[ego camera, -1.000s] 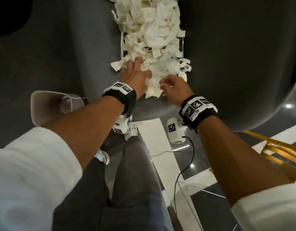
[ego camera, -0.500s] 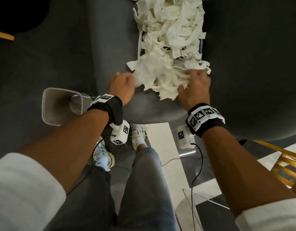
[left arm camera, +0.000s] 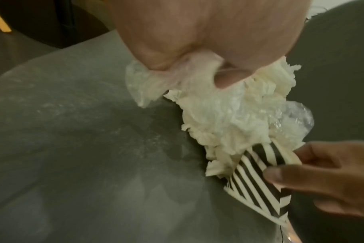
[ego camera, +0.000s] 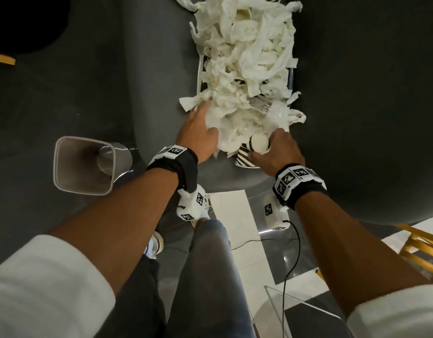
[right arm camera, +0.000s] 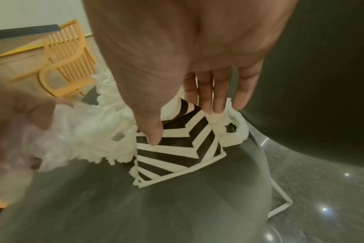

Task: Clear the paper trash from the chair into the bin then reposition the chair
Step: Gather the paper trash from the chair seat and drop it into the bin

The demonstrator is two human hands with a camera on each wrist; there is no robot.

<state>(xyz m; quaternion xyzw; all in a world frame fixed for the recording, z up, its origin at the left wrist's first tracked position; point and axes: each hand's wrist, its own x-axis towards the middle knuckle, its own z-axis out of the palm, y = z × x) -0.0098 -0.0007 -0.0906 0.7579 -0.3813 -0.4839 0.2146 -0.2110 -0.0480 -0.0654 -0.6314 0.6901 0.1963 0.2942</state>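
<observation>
A heap of white paper scraps (ego camera: 244, 57) with some clear plastic film covers the grey chair seat (ego camera: 157, 81). My left hand (ego camera: 203, 128) is dug into the heap's near left edge. In the left wrist view, my left hand (left arm camera: 197, 69) curls its fingers round a bunch of paper (left arm camera: 218, 118) and film. A black-and-white striped paper cup (ego camera: 247, 157) lies at the seat's near edge. My right hand (ego camera: 271, 147) holds it, thumb on its side (right arm camera: 177, 148) and fingers behind it. The bin (ego camera: 84, 164) stands on the floor to the left.
A large dark curved surface (ego camera: 369, 93) rises right of the heap. A yellow slatted chair (ego camera: 420, 247) and a clear panel (ego camera: 308, 308) are at the lower right. My legs and shoes (ego camera: 201, 211) stand below the seat, with a black cable (ego camera: 293, 252) hanging.
My left hand has moved from the seat's edge into the heap. My right hand has come down to the near edge and taken hold of the striped cup, now uncovered.
</observation>
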